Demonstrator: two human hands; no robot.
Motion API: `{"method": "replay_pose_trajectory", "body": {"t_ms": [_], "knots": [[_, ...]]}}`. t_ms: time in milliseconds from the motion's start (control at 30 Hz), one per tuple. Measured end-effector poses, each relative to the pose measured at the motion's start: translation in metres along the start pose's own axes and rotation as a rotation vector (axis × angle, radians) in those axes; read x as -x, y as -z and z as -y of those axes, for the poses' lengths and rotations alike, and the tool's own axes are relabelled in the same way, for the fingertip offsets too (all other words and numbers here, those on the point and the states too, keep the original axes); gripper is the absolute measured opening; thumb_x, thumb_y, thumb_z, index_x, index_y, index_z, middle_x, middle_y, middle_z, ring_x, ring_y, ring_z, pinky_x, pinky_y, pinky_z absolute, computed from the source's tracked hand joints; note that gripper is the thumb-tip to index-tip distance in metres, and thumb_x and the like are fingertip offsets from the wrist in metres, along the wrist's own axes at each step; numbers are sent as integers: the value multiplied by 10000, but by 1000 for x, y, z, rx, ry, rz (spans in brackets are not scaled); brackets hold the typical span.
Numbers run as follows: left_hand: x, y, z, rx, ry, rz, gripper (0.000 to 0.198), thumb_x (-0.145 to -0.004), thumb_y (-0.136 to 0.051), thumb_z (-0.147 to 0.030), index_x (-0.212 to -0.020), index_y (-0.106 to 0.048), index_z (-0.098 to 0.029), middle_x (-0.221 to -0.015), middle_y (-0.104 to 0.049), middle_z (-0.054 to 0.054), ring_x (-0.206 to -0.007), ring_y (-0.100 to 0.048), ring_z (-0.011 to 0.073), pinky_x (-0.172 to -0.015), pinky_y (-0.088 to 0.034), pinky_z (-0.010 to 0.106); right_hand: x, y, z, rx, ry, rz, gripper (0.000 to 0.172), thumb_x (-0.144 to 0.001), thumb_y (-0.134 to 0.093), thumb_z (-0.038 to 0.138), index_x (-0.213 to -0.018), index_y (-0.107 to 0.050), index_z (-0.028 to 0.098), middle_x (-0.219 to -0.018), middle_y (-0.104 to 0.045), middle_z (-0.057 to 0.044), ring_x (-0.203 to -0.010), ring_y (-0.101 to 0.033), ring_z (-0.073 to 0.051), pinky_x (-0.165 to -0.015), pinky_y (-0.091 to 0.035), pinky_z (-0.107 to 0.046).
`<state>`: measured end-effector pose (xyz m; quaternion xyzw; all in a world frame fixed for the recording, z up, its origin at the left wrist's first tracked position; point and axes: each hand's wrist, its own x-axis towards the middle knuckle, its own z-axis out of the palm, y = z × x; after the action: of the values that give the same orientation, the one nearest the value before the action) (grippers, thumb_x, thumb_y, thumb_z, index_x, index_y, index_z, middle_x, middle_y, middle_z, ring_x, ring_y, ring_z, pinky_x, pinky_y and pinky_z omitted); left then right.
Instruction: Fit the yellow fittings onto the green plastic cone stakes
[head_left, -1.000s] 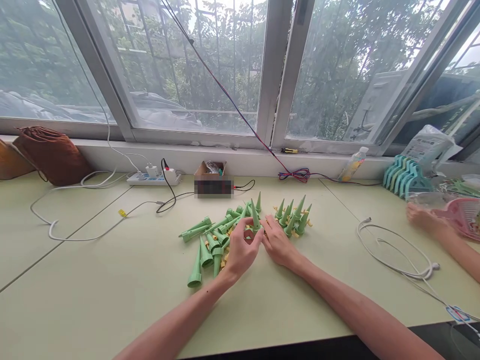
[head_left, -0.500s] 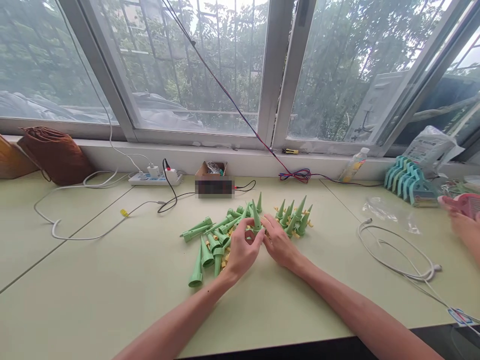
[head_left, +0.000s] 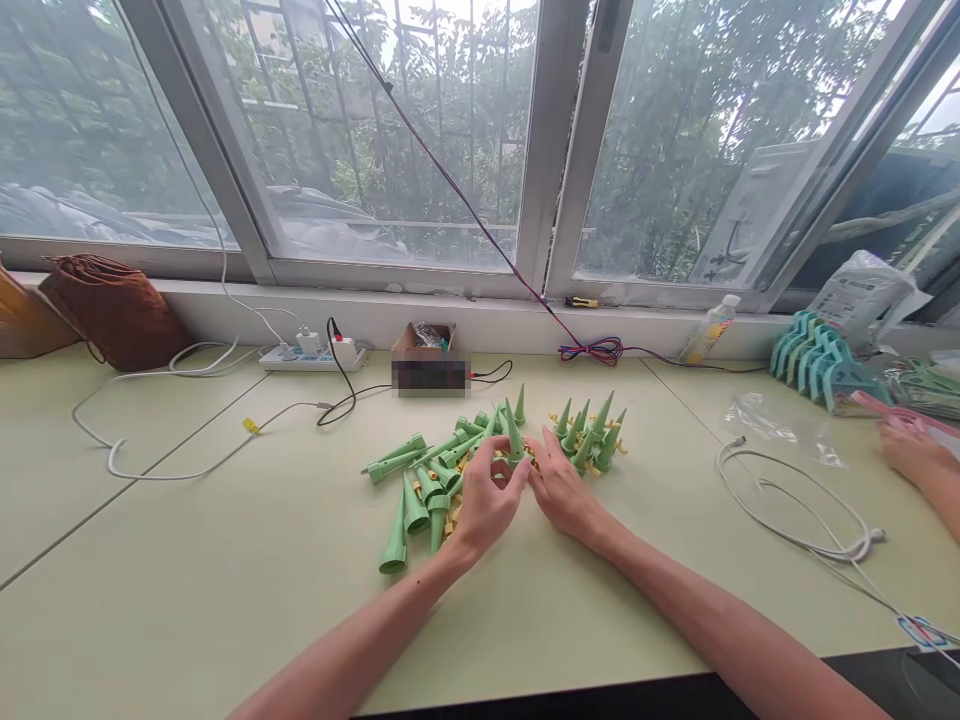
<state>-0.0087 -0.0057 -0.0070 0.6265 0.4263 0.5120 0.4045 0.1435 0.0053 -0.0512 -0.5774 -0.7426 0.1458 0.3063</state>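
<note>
A pale green plastic cone-shaped spike (head_left: 514,432) stands point up between the fingers and thumb of my left hand (head_left: 486,495). My right hand (head_left: 559,485) meets it at the base from the right, fingers bent together; what they pinch there is hidden, though yellow bits show close by. Left of my hands lies a loose heap of green spikes (head_left: 415,508), with small yellow pieces (head_left: 448,522) among them. To the right, several upright green spikes (head_left: 598,420) with yellow side pieces stand in a group.
A co-worker's hand (head_left: 911,445) holds a pink item at the right edge. Turquoise plastic pieces (head_left: 821,365), a bottle (head_left: 709,330) and a coiled white cable (head_left: 795,510) are on that side. A power strip (head_left: 315,360) and small cardboard box (head_left: 425,338) stand by the window.
My hands and the spike between them hold nearly the same position. At the far right, the co-worker's hand and the pink item have shifted slightly left.
</note>
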Motion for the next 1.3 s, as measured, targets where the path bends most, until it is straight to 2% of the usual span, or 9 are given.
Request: {"method": "replay_pose_trajectory", "body": {"t_ms": [167,333,600,900,1000,1133,1300], "knots": [[0,0,-1,-10,2,-2,328,-855,-639,-422,-1053,-541,-181,-715,-591,-12,-466,-507,94,-431,-415,212,1,3,3,-12,4,-7,470,-1041,-325,442,-1416,-462,193,-1573,-292,-198,-1457,-301,-350,-1093,-400,-512],[1,0,-1,-17,1,-6,328,-860,-636,-417,-1058,-538,-173,-747,-602,1,-478,-503,89,-434,-415,209,1,8,9,4,48,-12,442,-1041,-330,415,-1394,-477,192,-1539,-359,-184,-1441,-341,-312,-1072,-435,-463],[0,0,-1,-20,-6,-9,321,-856,-640,-410,-1053,-540,-177,-750,-603,-2,-471,-497,83,-430,-412,205,2,8,11,67,-20,10,456,-1031,-363,388,-1421,-451,168,-1558,-306,-208,-1453,-313,-330,-1085,-411,-484],[0,-1,-1,-1,5,-10,331,-855,-643,-424,-1045,-538,-174,-734,-592,-4,-471,-492,88,-427,-396,210,3,10,14,72,-16,10,435,-1031,-375,365,-1400,-474,158,-1546,-321,-234,-1428,-364,-333,-1048,-451,-479],[0,-1,-2,0,5,-8,327,-861,-638,-422,-1046,-537,-172,-750,-590,2,-475,-491,85,-428,-400,209,4,8,12,89,-9,-13,437,-1028,-382,359,-1403,-471,154,-1557,-296,-235,-1453,-311,-344,-1056,-442,-493],[1,-1,0,-10,4,-5,327,-861,-640,-419,-1046,-536,-170,-771,-591,9,-483,-498,83,-430,-405,208,3,4,8,101,3,-67,426,-1019,-410,361,-1381,-496,154,-1532,-356,-226,-1483,-237,-348,-1095,-400,-502],[1,-1,2,-8,1,0,323,-863,-638,-419,-1048,-537,-174,-767,-587,2,-474,-496,79,-426,-401,204,3,4,8,100,-24,-54,431,-1020,-404,369,-1390,-489,166,-1485,-433,-213,-1467,-287,-335,-1076,-422,-485]]}}
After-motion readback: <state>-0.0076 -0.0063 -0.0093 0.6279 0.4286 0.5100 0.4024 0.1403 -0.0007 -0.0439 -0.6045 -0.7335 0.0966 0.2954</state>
